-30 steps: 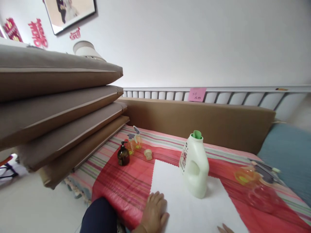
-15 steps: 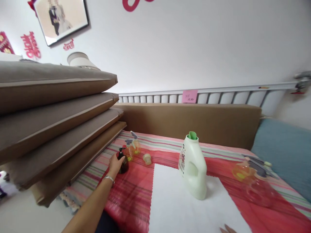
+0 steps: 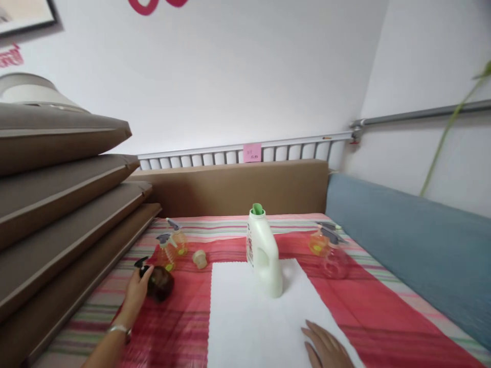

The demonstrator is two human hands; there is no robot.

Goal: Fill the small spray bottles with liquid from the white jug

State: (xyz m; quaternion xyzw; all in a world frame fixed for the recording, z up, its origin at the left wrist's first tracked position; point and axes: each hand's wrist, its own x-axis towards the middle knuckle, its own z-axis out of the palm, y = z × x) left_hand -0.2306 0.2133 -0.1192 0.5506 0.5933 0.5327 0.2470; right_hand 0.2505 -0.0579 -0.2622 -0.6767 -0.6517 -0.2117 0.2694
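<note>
Left hand [image 3: 135, 292]: thumb and fingers pinch the dark pump bottle [image 3: 161, 283] at its neck, just below the pump. Bottle tilted, pump end toward the left, near the left edge of the red sheet [image 3: 187, 306]; whether its base touches, I cannot tell. Right hand [image 3: 328, 348]: fingers extended, slightly spread, near the right edge of the white mat [image 3: 238, 317]. Pale green jug [image 3: 264, 237]: upright, toward the mat's far edge.
</note>
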